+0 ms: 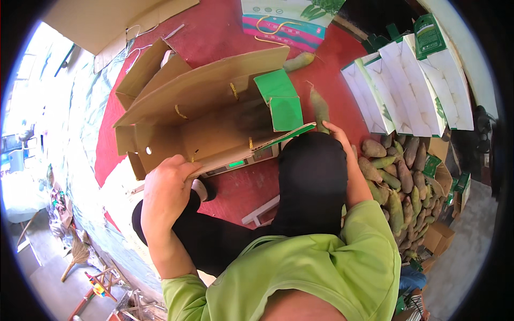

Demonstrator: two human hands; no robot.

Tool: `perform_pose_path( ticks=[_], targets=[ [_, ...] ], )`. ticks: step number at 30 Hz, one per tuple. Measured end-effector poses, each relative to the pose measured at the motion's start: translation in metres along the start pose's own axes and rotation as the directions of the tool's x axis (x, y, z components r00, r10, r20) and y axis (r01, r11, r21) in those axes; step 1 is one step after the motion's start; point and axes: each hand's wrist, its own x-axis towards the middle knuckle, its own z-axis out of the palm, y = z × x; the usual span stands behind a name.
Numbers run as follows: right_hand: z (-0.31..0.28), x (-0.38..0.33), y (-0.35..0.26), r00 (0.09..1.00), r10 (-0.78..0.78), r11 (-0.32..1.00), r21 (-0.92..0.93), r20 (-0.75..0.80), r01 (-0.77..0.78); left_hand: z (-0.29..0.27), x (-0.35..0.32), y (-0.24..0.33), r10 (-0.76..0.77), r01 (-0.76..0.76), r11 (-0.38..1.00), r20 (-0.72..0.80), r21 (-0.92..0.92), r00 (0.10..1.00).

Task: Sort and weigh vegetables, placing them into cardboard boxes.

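An open cardboard gift box [214, 120] with a green end flap and yellow rope handles stands in front of me, and no produce shows in the part of its inside I can see. It rests on a scale with a lit green display [236, 164]. My left hand [170, 179] pinches the box's near top edge. Beside my knee, my right hand [338, 136] is closed at the lower end of a green radish [319, 107], its thin root pointing away. My knee hides part of that hand. A second radish [300, 62] lies on the red floor behind the box.
A large pile of radishes [404, 182] lies to my right. Several folded white cartons [409, 88] stand behind it. At the far side is a printed gift box [289, 21] with rope handles. A cardboard sheet [115, 24] is at the far left, and a broom [78, 251] at the lower left.
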Motion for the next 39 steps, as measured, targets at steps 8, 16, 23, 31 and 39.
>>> perform_pose_path(
  ticks=[8,16,23,31,39],
  targets=[
    [0.117,-0.145,-0.072,0.694,-0.692,0.524,-0.522,0.2,0.673,0.004,-0.004,-0.007,0.067,-0.067,0.998,-0.013,-0.012,0.998],
    [0.24,-0.205,-0.111,0.598,-0.379,0.07,-0.622,0.706,0.78,0.005,-0.005,-0.009,0.061,-0.061,0.998,-0.023,-0.032,0.998],
    [0.323,-0.169,-0.093,0.739,-0.022,-0.165,-0.732,0.673,0.662,0.004,-0.004,-0.009,0.021,-0.021,0.998,-0.007,-0.064,1.0],
    [0.315,-0.17,-0.095,0.718,0.147,-0.161,-0.699,0.681,0.697,0.005,-0.006,-0.007,0.052,-0.051,0.997,0.021,-0.049,0.998],
    [0.352,-0.131,-0.047,0.796,0.217,-0.546,-0.605,0.565,0.579,0.002,-0.001,-0.005,0.026,-0.022,0.997,0.05,-0.073,0.998]
  ],
)
